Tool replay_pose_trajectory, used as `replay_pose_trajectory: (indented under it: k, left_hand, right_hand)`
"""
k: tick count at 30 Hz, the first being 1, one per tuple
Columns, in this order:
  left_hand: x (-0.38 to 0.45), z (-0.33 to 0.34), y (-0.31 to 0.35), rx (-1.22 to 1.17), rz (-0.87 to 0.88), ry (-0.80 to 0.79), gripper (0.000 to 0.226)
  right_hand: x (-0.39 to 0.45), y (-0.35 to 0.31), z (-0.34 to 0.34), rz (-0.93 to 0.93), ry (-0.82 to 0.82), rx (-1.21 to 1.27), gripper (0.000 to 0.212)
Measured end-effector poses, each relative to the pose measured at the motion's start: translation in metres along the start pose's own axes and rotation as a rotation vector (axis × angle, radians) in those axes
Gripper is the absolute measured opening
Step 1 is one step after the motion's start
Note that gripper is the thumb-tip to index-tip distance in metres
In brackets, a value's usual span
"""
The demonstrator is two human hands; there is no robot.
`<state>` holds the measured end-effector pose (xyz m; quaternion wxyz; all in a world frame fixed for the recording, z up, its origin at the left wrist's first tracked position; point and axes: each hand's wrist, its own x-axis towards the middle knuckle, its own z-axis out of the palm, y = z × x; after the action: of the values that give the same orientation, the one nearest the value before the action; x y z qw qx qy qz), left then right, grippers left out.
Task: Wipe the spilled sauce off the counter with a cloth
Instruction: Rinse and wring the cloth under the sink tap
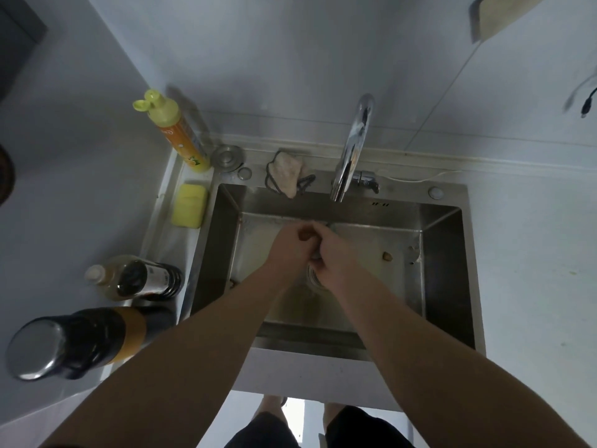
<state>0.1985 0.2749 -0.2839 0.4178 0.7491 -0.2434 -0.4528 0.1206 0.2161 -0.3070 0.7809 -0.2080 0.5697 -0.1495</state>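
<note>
Pale grey tabletop [533, 253] surrounded the rectangular stainless steel sink [449, 270]; no sauce spill could be made out on it for certain, only a dark patch near the bottles at left. Both forearms reached over the basin, well below the curved chrome tap [352, 147], from which no water was visibly running.

Left hand [290, 245] and right hand [332, 257] were pressed together, each grip clenched around something small and greyish between them, probably the bunched wiping cloth [316, 256]; almost all of it was hidden, so identity remained a judgement.

Step judged: wringing the cloth over the basin. To do it well: twist the hands in opposite directions, keep the bundle low over the round metal drain [312, 276] so drips stay inside, squeeze until merely damp.

Yellow rectangular sponge [189, 205] lay on the left rim, untouched
</note>
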Motion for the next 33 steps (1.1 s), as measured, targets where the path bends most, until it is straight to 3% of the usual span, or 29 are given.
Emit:
replay_pose_trajectory:
  k: [4,7,11,13,20,23,30,33]
  left_hand:
    - [0.003,-0.023,-0.008,0.007,-0.067,0.131,0.031]
    - [-0.002,-0.042,-0.02,-0.067,-0.135,0.288,0.033]
    - [-0.008,-0.054,-0.033,-0.104,-0.138,0.347,0.036]
    - [-0.009,-0.056,-0.035,-0.103,-0.137,0.347,0.035]
    - [-0.007,-0.055,-0.042,-0.098,-0.16,0.328,0.037]
    - [-0.005,-0.052,-0.046,-0.112,-0.188,0.316,0.037]
    - [-0.007,-0.039,-0.042,-0.062,-0.211,0.233,0.032]
    - [-0.008,-0.03,-0.033,-0.048,-0.231,0.114,0.03]
  right_hand:
    - [0.013,-0.011,-0.004,0.026,0.024,0.151,0.014]
    - [0.015,-0.014,-0.012,0.048,0.012,0.068,0.01]
    - [0.019,-0.015,-0.008,0.074,0.082,-0.058,0.054]
    - [0.025,-0.011,-0.005,0.059,0.14,-0.127,0.056]
    - [0.034,-0.003,0.0,0.025,0.27,-0.329,0.032]
    - [0.035,-0.004,-0.004,0.01,0.234,-0.359,0.025]
    - [0.025,-0.004,-0.012,-0.046,0.282,-0.303,0.034]
    - [0.016,-0.015,-0.023,0.006,0.135,-0.218,0.046]
